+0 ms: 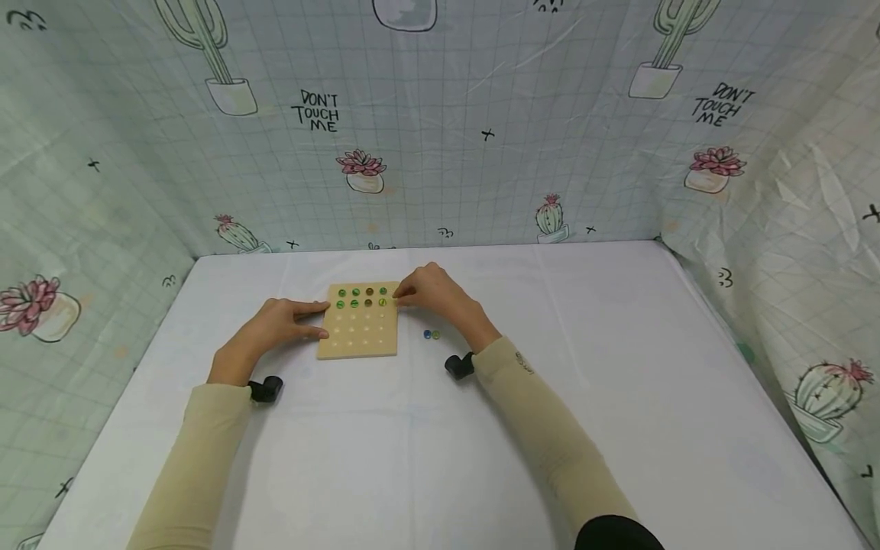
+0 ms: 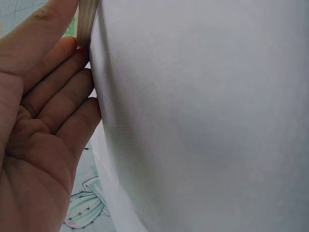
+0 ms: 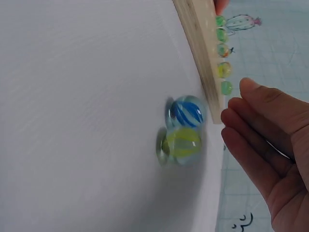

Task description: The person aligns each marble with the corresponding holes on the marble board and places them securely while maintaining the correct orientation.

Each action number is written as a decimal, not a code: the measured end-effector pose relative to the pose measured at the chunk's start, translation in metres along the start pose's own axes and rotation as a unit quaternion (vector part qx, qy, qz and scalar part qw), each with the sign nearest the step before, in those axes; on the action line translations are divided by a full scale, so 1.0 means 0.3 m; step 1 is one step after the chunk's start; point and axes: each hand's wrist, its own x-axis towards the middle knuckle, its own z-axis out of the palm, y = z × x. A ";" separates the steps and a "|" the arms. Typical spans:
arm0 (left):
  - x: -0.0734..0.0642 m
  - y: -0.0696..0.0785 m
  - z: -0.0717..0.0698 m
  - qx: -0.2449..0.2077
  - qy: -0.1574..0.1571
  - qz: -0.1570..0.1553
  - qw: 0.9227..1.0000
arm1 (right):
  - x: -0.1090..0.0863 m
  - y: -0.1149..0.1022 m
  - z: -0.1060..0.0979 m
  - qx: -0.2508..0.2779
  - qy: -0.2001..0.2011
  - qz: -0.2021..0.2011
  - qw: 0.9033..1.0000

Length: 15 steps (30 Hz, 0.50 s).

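Note:
A square wooden board with rows of small hollows lies on the white table. Green, amber and yellow marbles fill much of its two far rows. My left hand rests against the board's left edge, thumb and index finger spread apart. Over the far right corner, my right hand has its fingertips close to the end of these rows, hiding part of them. Beside those fingertips, a green marble sits on the board; no marble shows between them. A blue-swirled marble and a yellow-green marble lie side by side right of the board.
Behind the table hangs a pale curtain printed with cacti, and more of it flanks both sides. Each wrist carries a small black camera. A dark round object overlaps the right sleeve at the bottom of the head view.

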 end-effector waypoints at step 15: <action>-0.002 0.014 -0.001 0.012 0.000 -0.003 1.000 | -0.223 0.055 -0.035 0.025 -0.010 -0.002 1.000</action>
